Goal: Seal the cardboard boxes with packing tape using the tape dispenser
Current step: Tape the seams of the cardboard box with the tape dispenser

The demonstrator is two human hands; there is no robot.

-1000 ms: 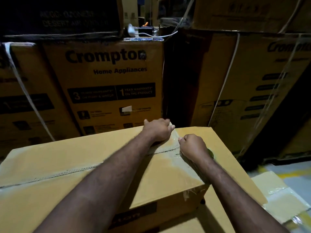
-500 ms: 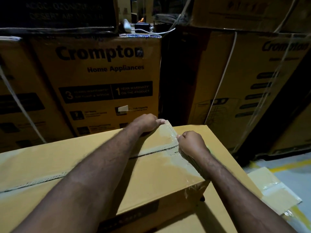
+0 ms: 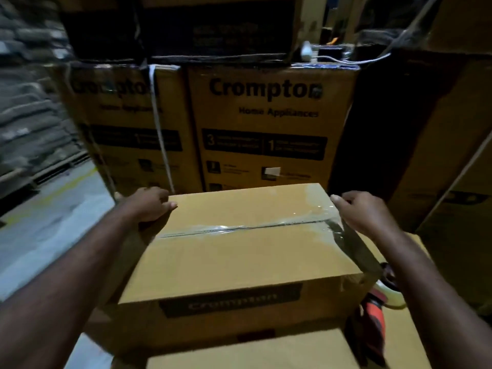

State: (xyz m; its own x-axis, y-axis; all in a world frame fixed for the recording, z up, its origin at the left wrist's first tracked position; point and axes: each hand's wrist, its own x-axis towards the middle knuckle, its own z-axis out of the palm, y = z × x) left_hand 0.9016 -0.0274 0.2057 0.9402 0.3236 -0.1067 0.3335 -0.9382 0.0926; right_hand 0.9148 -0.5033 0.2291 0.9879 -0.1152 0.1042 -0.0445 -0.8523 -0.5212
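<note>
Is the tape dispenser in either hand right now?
No: the left hand and right hand are on the cardboard box; the tape dispenser lies beside it.

Dim warehouse aisle walled by stacked cartons.
Printed cartons (image 3: 269, 123) marked "Crompton Home Appliances" rise in stacks ahead and to the right, one bound by a white strap (image 3: 159, 129); a white cable (image 3: 372, 58) lies on top. Grey floor (image 3: 53, 217) with a yellow line (image 3: 81, 175) runs left, beside stacked sacks (image 3: 26, 102).
</note>
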